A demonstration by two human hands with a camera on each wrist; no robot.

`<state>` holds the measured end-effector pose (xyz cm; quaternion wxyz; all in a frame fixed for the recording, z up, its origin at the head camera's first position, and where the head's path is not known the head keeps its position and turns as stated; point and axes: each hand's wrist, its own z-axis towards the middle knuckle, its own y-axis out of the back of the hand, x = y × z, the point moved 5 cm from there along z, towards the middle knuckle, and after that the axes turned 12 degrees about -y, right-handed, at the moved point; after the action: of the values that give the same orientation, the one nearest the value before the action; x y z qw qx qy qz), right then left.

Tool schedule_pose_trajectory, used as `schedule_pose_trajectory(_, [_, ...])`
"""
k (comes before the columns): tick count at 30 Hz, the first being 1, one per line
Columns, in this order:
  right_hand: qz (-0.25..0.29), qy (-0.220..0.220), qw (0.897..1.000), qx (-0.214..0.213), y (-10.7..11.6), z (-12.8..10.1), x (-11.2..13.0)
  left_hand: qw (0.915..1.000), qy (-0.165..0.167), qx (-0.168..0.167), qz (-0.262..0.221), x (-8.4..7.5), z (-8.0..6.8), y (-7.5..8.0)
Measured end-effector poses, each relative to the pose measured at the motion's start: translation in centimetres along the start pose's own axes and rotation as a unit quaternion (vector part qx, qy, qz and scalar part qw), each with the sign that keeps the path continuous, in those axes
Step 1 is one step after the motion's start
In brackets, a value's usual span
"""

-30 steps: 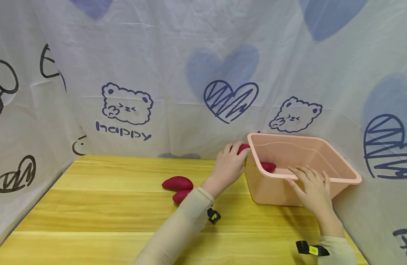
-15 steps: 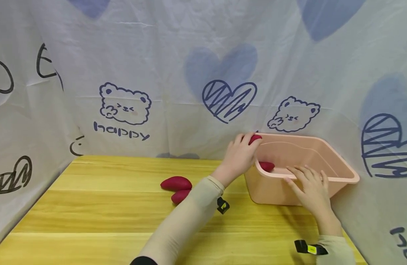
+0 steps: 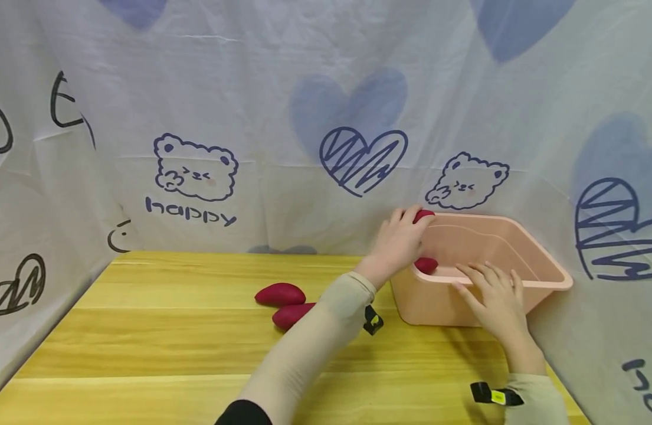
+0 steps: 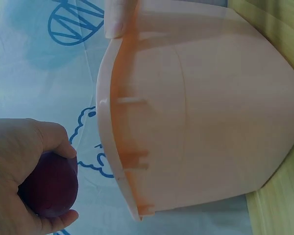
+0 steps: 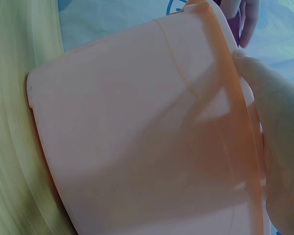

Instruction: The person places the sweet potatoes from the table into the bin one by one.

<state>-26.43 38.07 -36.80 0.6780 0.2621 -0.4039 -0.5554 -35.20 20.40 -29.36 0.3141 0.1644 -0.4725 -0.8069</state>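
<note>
My left hand [image 3: 399,243] grips a dark red sweet potato [image 3: 423,215] above the left rim of a pink plastic bin [image 3: 437,304]. In the left wrist view, thumb and fingers curve round this sweet potato [image 4: 51,186], apart from the bin wall. Another sweet potato [image 3: 426,265] lies inside the bin at its left end. Over the near rim, my right hand [image 3: 495,304] holds the bin, fingers reaching inside; the right wrist view has its thumb [image 5: 250,66] on the rim. Two more sweet potatoes, one farther back [image 3: 280,294] and one nearer [image 3: 292,316], lie on the table.
The yellow wood-grain table [image 3: 161,336] runs back to a pale printed cloth [image 3: 272,106], which hangs behind and at both sides. The bin stands at the right rear, close to the cloth. My left forearm [image 3: 310,348] passes in front of the nearer sweet potato.
My left hand has moved right and slightly up with the sweet potato, from beside the bin to above its left rim. The right hand has stayed at the near rim.
</note>
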Motion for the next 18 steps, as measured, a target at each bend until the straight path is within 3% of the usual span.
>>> schedule_pose_trajectory(11, [0.001, -0.003, 1.0, 0.005, 0.0, -0.1, 0.1, 0.9996, -0.002, 0.029, 0.0, -1.6, 2.1, -1.1])
schedule_pose_trajectory(18, [0.004, -0.001, 1.0, 0.0, 0.0, 0.0, 0.1, 0.9987, -0.005, 0.051, -0.008, -1.9, 2.5, -1.8])
